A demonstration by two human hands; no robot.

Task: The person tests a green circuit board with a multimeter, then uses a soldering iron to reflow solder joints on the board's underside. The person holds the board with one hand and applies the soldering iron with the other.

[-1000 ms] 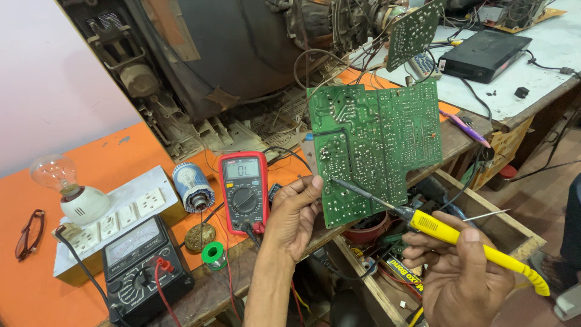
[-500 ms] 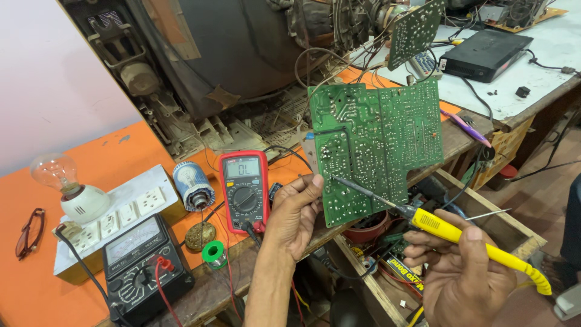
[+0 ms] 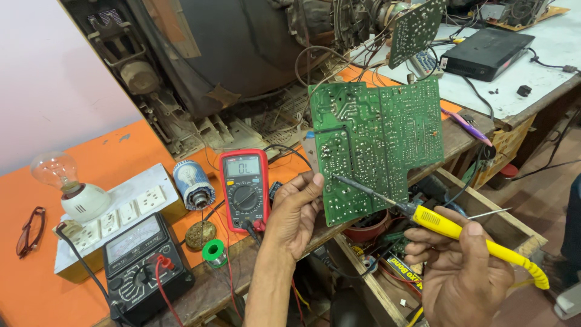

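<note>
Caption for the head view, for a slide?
Left hand props a green circuit board upright while right hand touches a yellow soldering iron to it.

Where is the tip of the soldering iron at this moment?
In the head view, the soldering iron, held in the right hand, has its tip on the lower left part of the green circuit board, just right of the left hand.

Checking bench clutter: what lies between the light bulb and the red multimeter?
In the head view, a small cylindrical motor stands between bulb and red multimeter.

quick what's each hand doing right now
Left hand: closed on the edge of the green circuit board.
Right hand: closed around the yellow-handled soldering iron.
</note>
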